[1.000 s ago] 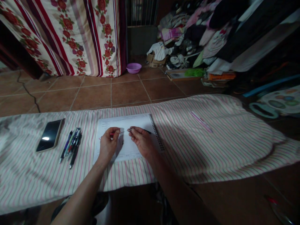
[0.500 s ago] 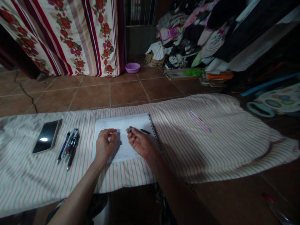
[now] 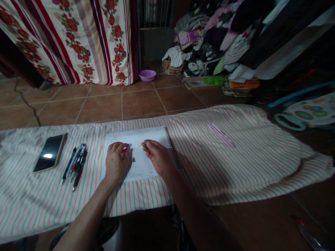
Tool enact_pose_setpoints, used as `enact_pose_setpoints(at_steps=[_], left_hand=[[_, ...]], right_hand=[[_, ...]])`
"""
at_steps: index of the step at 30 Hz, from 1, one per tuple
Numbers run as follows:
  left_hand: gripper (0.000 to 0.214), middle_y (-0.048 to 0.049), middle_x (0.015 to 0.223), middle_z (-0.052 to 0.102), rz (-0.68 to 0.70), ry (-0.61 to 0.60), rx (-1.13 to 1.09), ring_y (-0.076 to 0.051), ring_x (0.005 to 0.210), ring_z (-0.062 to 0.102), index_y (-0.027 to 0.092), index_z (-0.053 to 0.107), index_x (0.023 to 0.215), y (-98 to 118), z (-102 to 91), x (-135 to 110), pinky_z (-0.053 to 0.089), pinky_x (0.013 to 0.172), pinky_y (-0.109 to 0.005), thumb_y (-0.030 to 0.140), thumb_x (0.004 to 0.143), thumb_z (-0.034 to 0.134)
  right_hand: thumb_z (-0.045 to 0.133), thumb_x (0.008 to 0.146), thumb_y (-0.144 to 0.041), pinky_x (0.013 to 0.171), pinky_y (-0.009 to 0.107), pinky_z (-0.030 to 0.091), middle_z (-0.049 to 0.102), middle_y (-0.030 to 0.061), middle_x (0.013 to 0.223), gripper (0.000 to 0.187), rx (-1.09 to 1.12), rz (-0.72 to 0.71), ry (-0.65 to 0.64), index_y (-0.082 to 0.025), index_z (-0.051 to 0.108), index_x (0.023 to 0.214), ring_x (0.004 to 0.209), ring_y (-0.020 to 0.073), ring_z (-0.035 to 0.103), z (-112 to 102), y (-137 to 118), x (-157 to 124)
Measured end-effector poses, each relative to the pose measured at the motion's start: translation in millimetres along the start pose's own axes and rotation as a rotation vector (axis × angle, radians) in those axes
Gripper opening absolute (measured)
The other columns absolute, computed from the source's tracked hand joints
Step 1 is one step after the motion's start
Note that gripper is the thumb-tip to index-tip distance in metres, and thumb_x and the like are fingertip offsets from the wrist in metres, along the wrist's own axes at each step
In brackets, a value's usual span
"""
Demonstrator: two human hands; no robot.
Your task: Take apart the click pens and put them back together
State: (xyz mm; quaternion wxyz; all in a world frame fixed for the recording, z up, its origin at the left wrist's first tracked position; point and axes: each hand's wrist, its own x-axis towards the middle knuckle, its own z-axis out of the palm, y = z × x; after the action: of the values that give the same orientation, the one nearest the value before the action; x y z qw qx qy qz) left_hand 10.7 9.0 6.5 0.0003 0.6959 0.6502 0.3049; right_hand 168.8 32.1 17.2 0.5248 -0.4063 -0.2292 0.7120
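A spiral notebook (image 3: 151, 167) with printed or written lines lies under both hands. My left hand (image 3: 116, 160) is closed over its left half, its fingers around a slim red piece (image 3: 125, 149) with a pale tip, perhaps a pen part. Opposite it, my right hand (image 3: 158, 157) pinches a small dark, thin piece (image 3: 144, 143) between thumb and fingertips, its end pointing left. A narrow gap separates the two held pieces. On the page below them rests a small black piece (image 3: 134, 160).
Left of the notebook lie a bundle of pens (image 3: 75, 165) and a phone (image 3: 50, 152). A pink pen (image 3: 222, 135) is to the right on the striped cloth (image 3: 204, 181). Beyond, a purple basin (image 3: 147, 75) stands on the tiled floor.
The red piece now shows in my left hand, which has turned more palm-down. My right hand has rotated palm-down too, and the black pen-like piece seen beside it earlier is now hidden.
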Motion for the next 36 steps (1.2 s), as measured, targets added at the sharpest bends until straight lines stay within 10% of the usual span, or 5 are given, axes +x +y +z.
enact_pose_setpoints(at_steps=[5,36], left_hand=[[0.021,-0.0078,0.089,0.064,0.02,-0.026,0.004,-0.025,0.092,0.05,0.018,0.067,0.095,-1,5.6,1,0.045,0.082,-0.039,0.028,0.08,0.056],[0.019,-0.0083,0.086,0.06,0.079,-0.038,-0.005,-0.024,0.087,0.049,0.018,0.066,0.087,-19,10.9,2,0.045,0.079,-0.038,0.027,0.082,0.049]], right_hand=[[0.061,0.07,-0.029,0.045,0.019,0.045,0.065,0.001,0.07,0.016,-0.506,-0.377,0.122,-0.017,0.067,0.079,0.06,0.0114,0.059,-11,2,10],[0.064,0.066,-0.033,0.049,0.023,0.047,0.066,0.0017,0.067,0.021,-0.422,-0.259,0.16,-0.016,0.065,0.078,0.055,0.0114,0.059,-11,9,16]])
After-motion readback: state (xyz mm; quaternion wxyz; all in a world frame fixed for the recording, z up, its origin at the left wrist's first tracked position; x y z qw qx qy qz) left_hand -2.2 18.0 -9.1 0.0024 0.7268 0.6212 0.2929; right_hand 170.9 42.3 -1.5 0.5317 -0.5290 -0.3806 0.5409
